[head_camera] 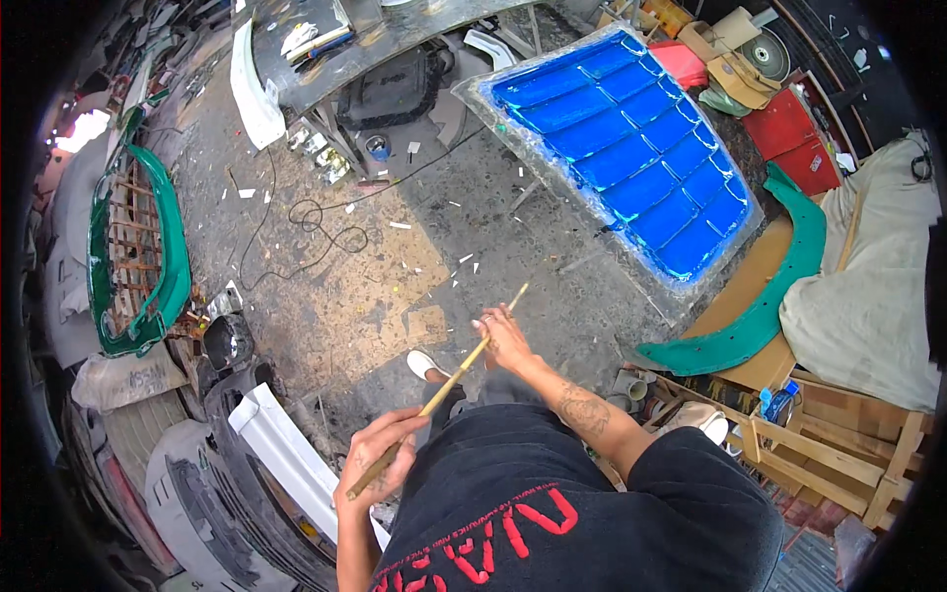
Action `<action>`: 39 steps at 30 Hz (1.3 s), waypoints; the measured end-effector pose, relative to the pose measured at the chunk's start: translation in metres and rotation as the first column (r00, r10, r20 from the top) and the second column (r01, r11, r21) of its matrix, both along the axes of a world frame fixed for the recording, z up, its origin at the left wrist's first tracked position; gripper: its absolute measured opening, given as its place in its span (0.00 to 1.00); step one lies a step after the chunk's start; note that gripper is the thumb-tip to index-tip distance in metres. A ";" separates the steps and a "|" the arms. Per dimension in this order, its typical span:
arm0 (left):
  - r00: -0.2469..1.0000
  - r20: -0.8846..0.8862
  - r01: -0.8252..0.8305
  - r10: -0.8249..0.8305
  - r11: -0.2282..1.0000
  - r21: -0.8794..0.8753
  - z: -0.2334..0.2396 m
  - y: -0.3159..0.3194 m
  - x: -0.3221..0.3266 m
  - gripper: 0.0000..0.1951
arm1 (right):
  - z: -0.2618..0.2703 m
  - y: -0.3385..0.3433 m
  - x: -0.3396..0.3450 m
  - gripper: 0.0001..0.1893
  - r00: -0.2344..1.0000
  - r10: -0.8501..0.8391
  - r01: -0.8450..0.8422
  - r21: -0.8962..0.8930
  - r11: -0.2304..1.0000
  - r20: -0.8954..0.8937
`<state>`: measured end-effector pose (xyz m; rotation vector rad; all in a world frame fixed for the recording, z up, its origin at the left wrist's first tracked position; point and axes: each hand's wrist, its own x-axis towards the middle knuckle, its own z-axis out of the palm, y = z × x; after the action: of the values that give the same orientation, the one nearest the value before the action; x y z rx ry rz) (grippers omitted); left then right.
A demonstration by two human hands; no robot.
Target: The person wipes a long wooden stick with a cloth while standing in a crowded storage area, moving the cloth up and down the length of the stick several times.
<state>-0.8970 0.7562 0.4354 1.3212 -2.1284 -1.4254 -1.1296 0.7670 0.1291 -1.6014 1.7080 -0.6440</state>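
Note:
A long, thin wooden stick (pixel 460 370) slants across the front of my body, its thin end out over the floor. Around its thicker lower part my left hand (pixel 386 451) is closed. My right hand (pixel 503 337) grips it farther up, near the thin end. Beyond my right hand, a large mould with a glossy blue ribbed surface (pixel 629 155) and a rough grey rim stands tilted on a frame. The stick does not touch the mould.
A cable (pixel 314 222) lies looped on the stained floor among paper scraps. A worktable (pixel 399 37) stands ahead. Green curved parts lie at the left (pixel 174 251) and right (pixel 740 348). A white panel (pixel 292 451) leans at lower left, and a wooden crate (pixel 821 459) stands at lower right.

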 end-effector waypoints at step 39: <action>0.898 0.114 -0.411 0.425 0.903 -0.125 0.030 0.053 0.049 0.09 | -0.009 -0.045 0.128 0.17 0.893 0.437 -0.440 0.004 0.898 0.110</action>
<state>-0.8477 0.8089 0.4658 1.7510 -1.8083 -1.0657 -1.0014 0.7223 0.1201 -1.8168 1.2093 -0.4636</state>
